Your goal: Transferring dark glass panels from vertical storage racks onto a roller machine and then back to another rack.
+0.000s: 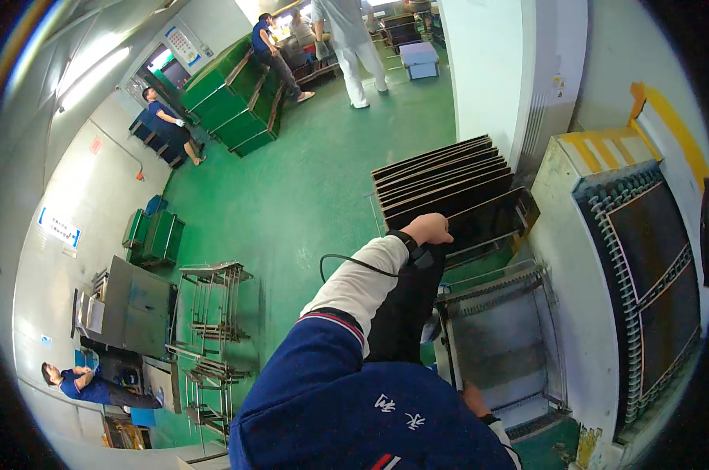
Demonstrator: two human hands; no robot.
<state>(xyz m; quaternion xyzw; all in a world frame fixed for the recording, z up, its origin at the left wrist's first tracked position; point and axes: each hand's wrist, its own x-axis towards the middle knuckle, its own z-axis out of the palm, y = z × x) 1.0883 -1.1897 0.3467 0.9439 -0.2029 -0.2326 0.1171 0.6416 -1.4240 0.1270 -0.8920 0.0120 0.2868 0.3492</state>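
My left hand (430,229), with a black wristband and a dark cord at the wrist, is closed at the near left corner of a rack. Several dark flat panels (441,178) stand on edge in that rack, side by side. Whether the fingers grip a panel edge or the rack is hidden. Lower down, my right hand (473,399) shows only in part, beside the near left side of a metal frame rack (499,329) with toothed rails. Its fingers are mostly out of sight.
On the right stands a machine (558,227) with rollers and two dark panels (644,243) lying on them. Metal trolleys (209,329) stand to the left. Green bins (233,102) are stacked farther off. Several people are around, one person (166,121) near the bins.
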